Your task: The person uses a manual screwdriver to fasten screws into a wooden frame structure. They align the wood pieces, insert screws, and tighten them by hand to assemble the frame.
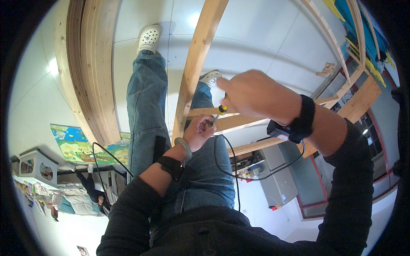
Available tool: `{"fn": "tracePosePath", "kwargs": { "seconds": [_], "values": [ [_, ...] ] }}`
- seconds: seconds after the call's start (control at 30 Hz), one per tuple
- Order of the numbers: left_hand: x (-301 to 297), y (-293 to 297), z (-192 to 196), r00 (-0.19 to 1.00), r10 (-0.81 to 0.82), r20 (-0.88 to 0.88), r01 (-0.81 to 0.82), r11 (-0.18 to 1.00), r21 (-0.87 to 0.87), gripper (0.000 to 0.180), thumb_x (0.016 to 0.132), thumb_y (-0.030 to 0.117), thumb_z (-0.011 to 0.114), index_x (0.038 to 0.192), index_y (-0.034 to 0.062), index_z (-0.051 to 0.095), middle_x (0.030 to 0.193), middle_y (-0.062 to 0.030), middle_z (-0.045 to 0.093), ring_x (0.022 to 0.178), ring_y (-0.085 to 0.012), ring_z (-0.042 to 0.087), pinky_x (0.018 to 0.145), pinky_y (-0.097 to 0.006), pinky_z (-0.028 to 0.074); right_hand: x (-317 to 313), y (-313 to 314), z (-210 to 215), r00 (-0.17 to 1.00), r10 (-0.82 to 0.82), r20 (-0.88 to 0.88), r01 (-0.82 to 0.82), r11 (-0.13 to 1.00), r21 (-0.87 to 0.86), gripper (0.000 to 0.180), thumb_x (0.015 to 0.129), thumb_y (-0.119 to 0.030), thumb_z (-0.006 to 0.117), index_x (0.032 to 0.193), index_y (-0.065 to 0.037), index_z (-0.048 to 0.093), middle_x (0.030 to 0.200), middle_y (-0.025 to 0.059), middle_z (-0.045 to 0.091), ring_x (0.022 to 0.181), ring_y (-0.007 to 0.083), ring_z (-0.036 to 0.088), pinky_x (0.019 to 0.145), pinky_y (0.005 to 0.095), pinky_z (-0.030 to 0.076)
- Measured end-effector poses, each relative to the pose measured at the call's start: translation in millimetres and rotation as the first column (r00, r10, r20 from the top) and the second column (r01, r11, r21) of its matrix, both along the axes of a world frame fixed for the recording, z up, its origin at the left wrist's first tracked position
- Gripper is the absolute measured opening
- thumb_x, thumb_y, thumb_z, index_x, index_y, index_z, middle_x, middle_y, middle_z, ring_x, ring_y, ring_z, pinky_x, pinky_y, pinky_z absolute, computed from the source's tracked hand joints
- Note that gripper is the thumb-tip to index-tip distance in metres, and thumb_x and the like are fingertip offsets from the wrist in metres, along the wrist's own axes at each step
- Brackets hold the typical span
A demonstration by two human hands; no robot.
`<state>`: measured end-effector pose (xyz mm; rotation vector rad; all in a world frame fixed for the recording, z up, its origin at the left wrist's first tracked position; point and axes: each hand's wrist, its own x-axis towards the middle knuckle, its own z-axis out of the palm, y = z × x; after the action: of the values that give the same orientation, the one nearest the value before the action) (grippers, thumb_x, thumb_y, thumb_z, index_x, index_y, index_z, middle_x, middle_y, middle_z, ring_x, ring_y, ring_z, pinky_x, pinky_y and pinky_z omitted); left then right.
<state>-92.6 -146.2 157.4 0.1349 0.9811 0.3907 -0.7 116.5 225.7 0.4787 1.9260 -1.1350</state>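
Note:
My right hand is wrapped round the handle of a screwdriver, whose yellow and black end shows below the fist. The shaft points down toward my left hand. That hand's fingers are closed around the shaft's lower end, beside a joint of the pale wooden frame. Whether they also hold a screw is hidden. A long post of the frame runs up past my left hand, and a crosspiece meets it just under the screwdriver.
A stack of long wooden boards lies at the left. Black cables loop from my wrists. Small wood pieces lie on the floor at the right, near more frame parts. In the background, people are by a bed at the lower left.

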Motion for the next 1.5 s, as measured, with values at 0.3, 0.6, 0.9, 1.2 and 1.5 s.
{"fn": "tracePosePath", "kwargs": {
  "seconds": [0.3,0.6,0.9,1.2,1.5],
  "values": [
    [5,-4,-2,0.994,0.106,-0.015,-0.106,0.993,0.045,0.025,0.086,0.012,0.064,0.105,0.0034,0.051,0.084,-0.0018,0.053,0.074,-0.0081,0.052,0.066,-0.023,0.046,-6,-1,-2,0.98,-0.012,0.198,0.023,0.998,-0.057,0.043,0.084,-0.035,0.063,0.106,-0.001,0.049,0.085,0.0187,0.062,0.079,0.0343,0.063,0.07,0.0419,0.051],
    [5,0,-2,0.988,0.157,0.003,-0.157,0.985,0.066,0.024,0.084,0.007,0.064,0.103,0.0065,0.049,0.082,-0.0001,0.049,0.073,-0.0086,0.049,0.066,-0.024,0.044,-2,-11,-5,0.907,-0.396,0.145,0.414,0.902,-0.123,0.037,0.089,-0.035,0.059,0.103,-0.003,0.045,0.084,0.0153,0.059,0.082,0.0322,0.061,0.074,0.0364,0.049],
    [7,-4,-5,0.997,0.054,-0.055,-0.053,0.998,0.025,0.024,0.085,0.006,0.062,0.105,0.0061,0.05,0.084,-0.0007,0.051,0.074,-0.0078,0.05,0.067,-0.022,0.044,12,0,-10,0.978,-0.202,-0.042,0.187,0.955,-0.231,0.022,0.089,-0.023,0.059,0.095,-0.004,0.049,0.084,0.0177,0.061,0.079,0.0304,0.063,0.07,0.0379,0.048],
    [3,-3,-10,0.999,0.018,0.046,-0.017,1.0,-0.023,0.025,0.086,0.005,0.062,0.108,0.0064,0.049,0.089,-0.0004,0.051,0.079,-0.0076,0.05,0.072,-0.023,0.043,1,4,-9,0.973,-0.143,0.181,0.159,0.984,-0.078,0.025,0.08,-0.024,0.067,0.088,-0.003,0.057,0.087,0.0181,0.061,0.08,0.0293,0.061,0.069,0.0393,0.047],
    [7,3,-12,0.979,0.204,0.022,-0.205,0.978,0.04,0.021,0.085,0.004,0.062,0.102,0.0044,0.051,0.08,-0.0009,0.052,0.069,-0.0049,0.051,0.062,-0.021,0.046,50,-17,-15,0.47,-0.802,0.368,0.859,0.318,-0.401,0.029,0.072,-0.004,0.064,0.101,-0.008,0.062,0.093,0.003,0.06,0.087,0.0148,0.058,0.081,0.0297,0.047]
  ]
}}
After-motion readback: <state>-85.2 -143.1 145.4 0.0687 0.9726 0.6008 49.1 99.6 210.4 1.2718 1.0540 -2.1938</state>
